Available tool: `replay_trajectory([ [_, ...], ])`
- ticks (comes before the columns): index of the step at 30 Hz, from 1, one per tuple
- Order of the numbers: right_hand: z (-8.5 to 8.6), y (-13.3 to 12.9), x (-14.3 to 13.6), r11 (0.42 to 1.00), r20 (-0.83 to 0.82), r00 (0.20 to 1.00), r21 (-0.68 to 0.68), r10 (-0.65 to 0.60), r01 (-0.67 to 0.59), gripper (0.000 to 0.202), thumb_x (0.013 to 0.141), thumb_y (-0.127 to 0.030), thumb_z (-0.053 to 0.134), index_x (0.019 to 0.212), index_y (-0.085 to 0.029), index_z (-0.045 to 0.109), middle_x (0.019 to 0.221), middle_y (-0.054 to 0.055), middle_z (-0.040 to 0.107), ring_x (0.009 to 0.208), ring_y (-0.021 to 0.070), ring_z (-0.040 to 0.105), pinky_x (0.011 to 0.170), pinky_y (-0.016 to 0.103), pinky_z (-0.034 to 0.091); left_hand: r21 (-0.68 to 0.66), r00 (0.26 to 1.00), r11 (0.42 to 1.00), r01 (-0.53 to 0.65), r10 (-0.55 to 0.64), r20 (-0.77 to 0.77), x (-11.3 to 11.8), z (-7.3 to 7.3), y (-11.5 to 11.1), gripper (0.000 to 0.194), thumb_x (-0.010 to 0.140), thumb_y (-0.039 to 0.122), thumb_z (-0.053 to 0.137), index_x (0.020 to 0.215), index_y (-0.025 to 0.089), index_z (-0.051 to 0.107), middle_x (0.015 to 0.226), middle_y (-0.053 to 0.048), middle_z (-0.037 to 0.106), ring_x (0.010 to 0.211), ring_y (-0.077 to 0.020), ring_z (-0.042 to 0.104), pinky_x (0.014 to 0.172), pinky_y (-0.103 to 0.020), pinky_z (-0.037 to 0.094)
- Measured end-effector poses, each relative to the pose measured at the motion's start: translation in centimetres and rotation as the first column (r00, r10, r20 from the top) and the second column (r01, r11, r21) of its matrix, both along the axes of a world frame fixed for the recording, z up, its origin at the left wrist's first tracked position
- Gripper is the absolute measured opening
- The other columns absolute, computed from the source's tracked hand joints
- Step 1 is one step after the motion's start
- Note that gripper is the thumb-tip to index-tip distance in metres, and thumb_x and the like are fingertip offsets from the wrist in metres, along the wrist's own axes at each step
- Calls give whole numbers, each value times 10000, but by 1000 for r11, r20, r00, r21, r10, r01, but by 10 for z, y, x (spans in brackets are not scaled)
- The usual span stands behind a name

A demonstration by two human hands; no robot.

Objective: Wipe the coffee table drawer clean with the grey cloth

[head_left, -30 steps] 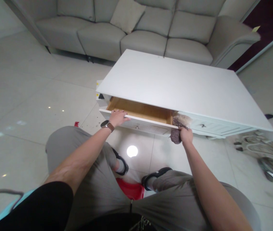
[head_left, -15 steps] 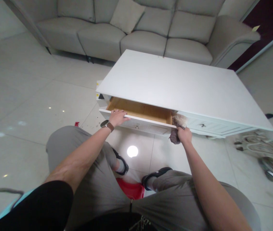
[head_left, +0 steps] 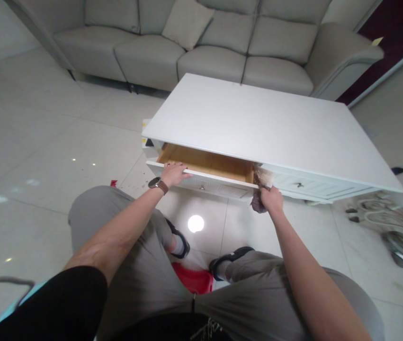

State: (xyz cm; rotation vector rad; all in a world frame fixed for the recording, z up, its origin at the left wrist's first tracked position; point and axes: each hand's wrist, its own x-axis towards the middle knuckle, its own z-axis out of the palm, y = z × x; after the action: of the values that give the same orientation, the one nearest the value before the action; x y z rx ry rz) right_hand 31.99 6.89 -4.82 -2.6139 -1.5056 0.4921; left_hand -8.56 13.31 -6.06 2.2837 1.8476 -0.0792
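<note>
Glossy pale floor tiles point(head_left: 45, 142) spread all round, catching spots of light. Nearest: grey trousers point(head_left: 133, 284), knees wide apart, and a red plastic object point(head_left: 196, 282) between two dark shoes point(head_left: 235, 255); its lower part is hidden. Further out, the left hand point(head_left: 174, 174), with a watch point(head_left: 156, 184) at the wrist, lies over the top edge of a drawer point(head_left: 231, 189), fingers across the rim, thumb pointing right; cannot tell how firmly it grips. Right hand point(head_left: 273, 201) closed around a dark, bunched cloth point(head_left: 257, 203) at the drawer's right front corner, part of the cloth hanging below the fingers. Drawer stands partly pulled out, pale wood showing inside, small knob point(head_left: 202, 187) on its front. It belongs to a low white table point(head_left: 258, 123); a second drawer front point(head_left: 329, 190), to the right, sits flush. Behind the table: a grey sofa point(head_left: 151, 52) bearing a beige cushion point(head_left: 188, 23).
</note>
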Motion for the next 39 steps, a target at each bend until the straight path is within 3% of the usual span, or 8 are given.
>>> replay_trajectory([
  [39,0,0,-1,1000,30,999,5,30,-30,487,936,-340,444,1264,-116,726,1199,240,741,1133,363,706,936,415,523,8,1000,1000,-2,2,-4,0,-1,0,634,1013,720,310,1278,292,695,1343,-118,690,1276,-363,557,1058,-509,368],
])
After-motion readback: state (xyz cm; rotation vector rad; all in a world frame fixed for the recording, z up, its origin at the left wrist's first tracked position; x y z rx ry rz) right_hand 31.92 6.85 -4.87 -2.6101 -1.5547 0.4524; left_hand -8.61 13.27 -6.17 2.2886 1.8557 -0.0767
